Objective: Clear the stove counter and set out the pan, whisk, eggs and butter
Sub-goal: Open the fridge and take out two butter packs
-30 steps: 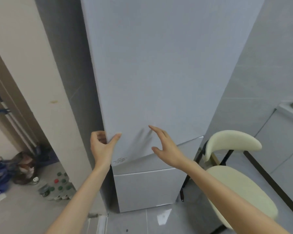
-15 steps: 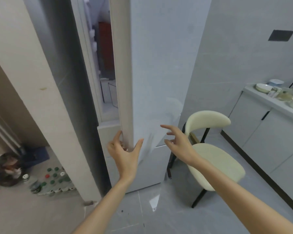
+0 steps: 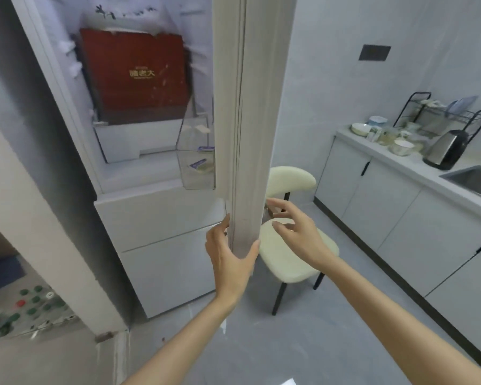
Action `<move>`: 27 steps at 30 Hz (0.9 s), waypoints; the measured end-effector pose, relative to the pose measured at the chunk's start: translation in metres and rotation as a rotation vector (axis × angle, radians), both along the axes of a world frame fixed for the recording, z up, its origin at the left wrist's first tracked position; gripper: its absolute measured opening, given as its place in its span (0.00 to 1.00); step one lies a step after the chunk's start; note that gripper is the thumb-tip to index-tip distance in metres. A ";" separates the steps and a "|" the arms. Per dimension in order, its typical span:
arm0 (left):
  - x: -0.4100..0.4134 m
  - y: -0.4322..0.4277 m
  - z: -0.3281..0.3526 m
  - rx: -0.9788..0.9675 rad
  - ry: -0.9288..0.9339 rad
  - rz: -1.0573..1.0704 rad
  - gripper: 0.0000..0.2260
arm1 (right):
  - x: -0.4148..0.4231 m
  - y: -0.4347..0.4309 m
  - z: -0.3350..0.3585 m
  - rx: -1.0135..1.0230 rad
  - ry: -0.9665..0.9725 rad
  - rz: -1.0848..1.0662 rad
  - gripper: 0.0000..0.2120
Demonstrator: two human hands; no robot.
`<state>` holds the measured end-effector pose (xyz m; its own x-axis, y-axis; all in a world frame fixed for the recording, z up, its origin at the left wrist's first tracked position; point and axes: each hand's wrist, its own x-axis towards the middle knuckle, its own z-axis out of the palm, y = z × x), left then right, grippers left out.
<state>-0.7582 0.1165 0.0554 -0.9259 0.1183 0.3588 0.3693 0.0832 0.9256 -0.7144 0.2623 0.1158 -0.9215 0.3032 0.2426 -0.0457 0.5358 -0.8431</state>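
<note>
- Fridge door (image 3: 242, 107), centre frame: shut a second ago, now open; fetching chilled ingredients is likely next.
- Left hand (image 3: 228, 257): grips the door edge.
- Right hand (image 3: 297, 234): fingers spread, empty.

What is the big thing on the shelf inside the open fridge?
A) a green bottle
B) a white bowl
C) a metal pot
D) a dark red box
D: a dark red box with gold letters stands on the shelf, beside the fridge door that the left hand grips at its edge.
</note>
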 end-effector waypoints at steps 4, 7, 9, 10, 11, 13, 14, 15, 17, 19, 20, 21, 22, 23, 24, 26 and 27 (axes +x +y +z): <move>0.021 0.027 0.005 -0.115 0.021 -0.212 0.27 | 0.031 0.035 0.005 -0.040 0.018 -0.049 0.24; 0.030 0.053 0.017 -0.154 0.025 -0.317 0.24 | 0.048 0.064 0.009 -0.142 0.024 -0.118 0.27; 0.030 0.067 0.026 -0.151 0.015 -0.325 0.22 | 0.051 0.085 0.007 -0.198 0.006 -0.161 0.28; 0.031 0.076 0.031 -0.144 0.014 -0.336 0.22 | 0.054 0.099 0.007 -0.219 -0.007 -0.183 0.29; 0.030 0.081 0.035 -0.139 0.018 -0.344 0.21 | 0.054 0.109 0.006 -0.243 -0.019 -0.196 0.31; 0.028 0.093 0.045 -0.141 0.040 -0.366 0.21 | 0.053 0.127 0.010 -0.292 -0.044 -0.218 0.34; 0.026 0.098 0.050 -0.145 0.049 -0.375 0.21 | 0.051 0.134 0.014 -0.316 -0.060 -0.229 0.35; 0.024 0.101 0.055 -0.147 0.059 -0.387 0.21 | 0.048 0.140 0.017 -0.338 -0.072 -0.242 0.35; 0.019 0.108 0.066 -0.165 0.090 -0.410 0.21 | 0.043 0.155 0.022 -0.375 -0.085 -0.279 0.36; 0.012 0.114 0.079 -0.179 0.132 -0.429 0.21 | 0.038 0.170 0.025 -0.380 -0.104 -0.305 0.38; 0.008 0.117 0.085 -0.182 0.155 -0.434 0.21 | 0.036 0.175 0.025 -0.386 -0.116 -0.311 0.39; 0.004 0.118 0.091 -0.185 0.181 -0.435 0.21 | 0.033 0.179 0.026 -0.399 -0.123 -0.317 0.40; 0.000 0.121 0.098 -0.188 0.211 -0.432 0.20 | 0.031 0.181 0.026 -0.406 -0.120 -0.328 0.40; -0.004 0.122 0.104 -0.186 0.233 -0.423 0.20 | 0.029 0.182 0.025 -0.399 -0.107 -0.348 0.39; -0.010 0.124 0.112 -0.180 0.254 -0.411 0.20 | 0.026 0.182 0.026 -0.375 -0.083 -0.382 0.38; -0.020 0.126 0.126 -0.160 0.285 -0.388 0.19 | 0.024 0.178 0.028 -0.298 -0.008 -0.465 0.34; -0.025 0.127 0.134 -0.150 0.302 -0.373 0.19 | 0.025 0.174 0.031 -0.244 0.051 -0.503 0.31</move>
